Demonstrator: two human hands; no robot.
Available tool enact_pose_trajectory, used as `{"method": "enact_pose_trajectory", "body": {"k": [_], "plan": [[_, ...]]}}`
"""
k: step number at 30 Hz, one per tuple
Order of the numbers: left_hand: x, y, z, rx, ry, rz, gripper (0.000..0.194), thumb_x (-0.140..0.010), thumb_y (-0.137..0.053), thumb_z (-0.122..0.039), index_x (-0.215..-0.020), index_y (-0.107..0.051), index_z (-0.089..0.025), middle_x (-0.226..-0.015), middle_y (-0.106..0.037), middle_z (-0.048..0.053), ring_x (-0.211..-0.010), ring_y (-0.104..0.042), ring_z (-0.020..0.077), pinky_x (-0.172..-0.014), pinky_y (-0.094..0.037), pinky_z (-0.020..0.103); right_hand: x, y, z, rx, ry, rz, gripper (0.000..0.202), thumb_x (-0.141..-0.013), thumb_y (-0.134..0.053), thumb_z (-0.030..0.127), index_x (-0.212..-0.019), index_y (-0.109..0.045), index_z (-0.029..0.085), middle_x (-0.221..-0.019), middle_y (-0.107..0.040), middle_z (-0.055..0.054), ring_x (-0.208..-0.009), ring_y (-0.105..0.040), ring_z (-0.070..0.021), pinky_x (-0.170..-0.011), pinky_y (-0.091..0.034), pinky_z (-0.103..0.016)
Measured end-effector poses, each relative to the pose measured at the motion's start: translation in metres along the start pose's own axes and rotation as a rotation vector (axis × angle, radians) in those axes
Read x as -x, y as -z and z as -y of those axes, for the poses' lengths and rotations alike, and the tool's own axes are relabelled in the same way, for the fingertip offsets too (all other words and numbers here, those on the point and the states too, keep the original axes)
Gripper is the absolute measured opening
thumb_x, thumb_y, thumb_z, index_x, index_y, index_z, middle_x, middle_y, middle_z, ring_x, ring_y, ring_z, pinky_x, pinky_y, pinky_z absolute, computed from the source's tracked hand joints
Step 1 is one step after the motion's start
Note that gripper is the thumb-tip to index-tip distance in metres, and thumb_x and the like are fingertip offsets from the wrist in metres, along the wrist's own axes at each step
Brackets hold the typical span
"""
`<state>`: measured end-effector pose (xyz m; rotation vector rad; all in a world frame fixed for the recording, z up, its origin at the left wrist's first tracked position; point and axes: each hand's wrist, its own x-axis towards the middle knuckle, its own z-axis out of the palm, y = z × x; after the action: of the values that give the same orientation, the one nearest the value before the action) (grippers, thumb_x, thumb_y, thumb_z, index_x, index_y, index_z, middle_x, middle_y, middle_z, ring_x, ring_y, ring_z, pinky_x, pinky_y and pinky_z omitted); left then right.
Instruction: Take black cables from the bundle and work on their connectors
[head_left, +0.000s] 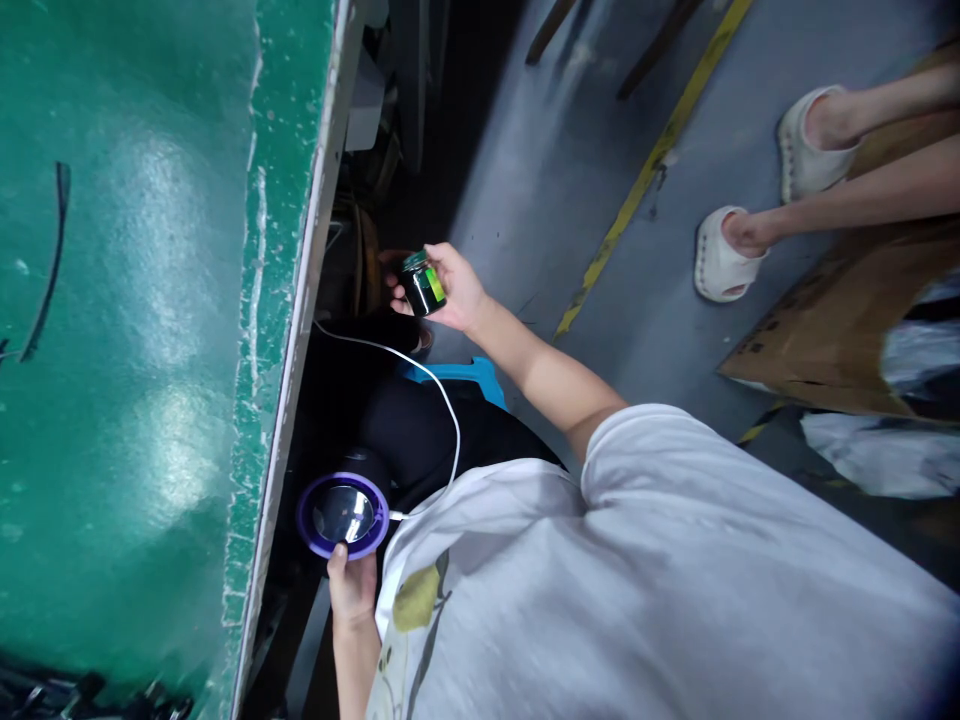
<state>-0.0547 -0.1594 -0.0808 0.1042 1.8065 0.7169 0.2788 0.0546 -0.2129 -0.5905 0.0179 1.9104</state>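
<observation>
My right hand (450, 285) grips a small dark glass jar (424, 290) with a green lid and a yellow-green label. It holds the jar tilted, out past the table's edge, over the floor. Lower down, my left hand (352, 585) holds a round purple-rimmed device (343, 515) close to my lap, thumb over its rim. A shiny, glassy disc fills its middle; what kind of device it is I cannot tell. Plugged into its side is a white cable (442, 385), which loops over my dark trousers towards the table's edge.
Along the left runs a green table top (150, 300) with a worn edge and a thin black strip (56, 260) on it. A blue stool (476, 375) is partly visible beneath me. Another person's feet in white clogs (726, 255) stand beside a cardboard box (825, 330).
</observation>
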Motion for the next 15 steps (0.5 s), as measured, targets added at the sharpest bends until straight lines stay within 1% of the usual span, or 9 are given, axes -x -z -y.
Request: {"method": "enact_pose_trajectory", "body": {"k": [3,6,8,10,12,14,15], "plan": [[0.0,-0.001,-0.001,-0.003,0.006,-0.013,0.066,-0.052,-0.08,-0.052,-0.113,-0.069,-0.029,-0.127,-0.065,0.003,-0.135,-0.04,0.0343,-0.105,-0.043,0.043,-0.005,0.005,0.001,0.08,-0.012,-0.022,0.056,-0.097,-0.024,0.056,-0.106,-0.055,0.011,-0.081,-0.062,-0.007,-0.074,-0.06,-0.0138,-0.074,-0.056,-0.031],[-0.002,-0.002,-0.002,0.0,0.008,-0.027,0.067,-0.051,-0.081,-0.052,-0.113,-0.069,-0.029,-0.129,-0.064,0.004,-0.136,-0.04,0.0353,-0.107,-0.041,0.045,-0.008,0.009,0.001,0.17,-0.004,0.009,0.057,-0.095,-0.025,0.057,-0.104,-0.057,0.011,-0.08,-0.063,-0.007,-0.076,-0.06,-0.0154,-0.072,-0.055,-0.031],[-0.003,-0.002,-0.002,0.004,0.0,-0.042,0.069,-0.05,-0.081,-0.053,-0.114,-0.068,-0.029,-0.13,-0.064,0.004,-0.136,-0.038,0.0356,-0.109,-0.039,0.046,-0.011,0.014,-0.001,0.225,0.025,0.039,0.054,-0.095,-0.028,0.056,-0.103,-0.057,0.011,-0.081,-0.063,-0.007,-0.078,-0.061,-0.0161,-0.072,-0.054,-0.03],[-0.003,-0.001,-0.001,0.003,-0.002,-0.053,0.07,-0.049,-0.081,-0.053,-0.114,-0.069,-0.029,-0.129,-0.064,0.004,-0.137,-0.037,0.0359,-0.11,-0.038,0.047,-0.019,0.021,-0.005,0.287,0.057,0.037,0.048,-0.094,-0.034,0.052,-0.104,-0.058,0.012,-0.084,-0.065,-0.007,-0.083,-0.062,-0.0166,-0.074,-0.052,-0.029],[-0.004,0.0,-0.001,-0.004,0.003,-0.053,0.069,-0.05,-0.08,-0.053,-0.113,-0.069,-0.029,-0.128,-0.064,0.004,-0.137,-0.037,0.0359,-0.11,-0.037,0.047,-0.036,0.028,-0.011,0.377,0.101,-0.029,0.039,-0.092,-0.042,0.045,-0.108,-0.059,0.014,-0.091,-0.067,-0.007,-0.089,-0.061,-0.0163,-0.077,-0.051,-0.028],[-0.004,0.001,-0.002,-0.016,0.007,-0.043,0.066,-0.052,-0.079,-0.054,-0.112,-0.069,-0.029,-0.128,-0.064,0.004,-0.136,-0.039,0.0358,-0.11,-0.038,0.048,-0.062,0.032,-0.017,0.506,0.164,-0.154,0.032,-0.089,-0.051,0.037,-0.114,-0.059,0.017,-0.103,-0.067,-0.006,-0.096,-0.06,-0.0148,-0.082,-0.048,-0.026],[-0.003,0.0,-0.002,-0.023,0.006,-0.039,0.064,-0.053,-0.078,-0.054,-0.112,-0.07,-0.03,-0.128,-0.064,0.003,-0.136,-0.039,0.0357,-0.11,-0.038,0.048,-0.077,0.032,-0.019,0.59,0.196,-0.219,0.033,-0.088,-0.053,0.033,-0.118,-0.058,0.018,-0.109,-0.066,-0.005,-0.099,-0.059,-0.0141,-0.085,-0.047,-0.025]]}}
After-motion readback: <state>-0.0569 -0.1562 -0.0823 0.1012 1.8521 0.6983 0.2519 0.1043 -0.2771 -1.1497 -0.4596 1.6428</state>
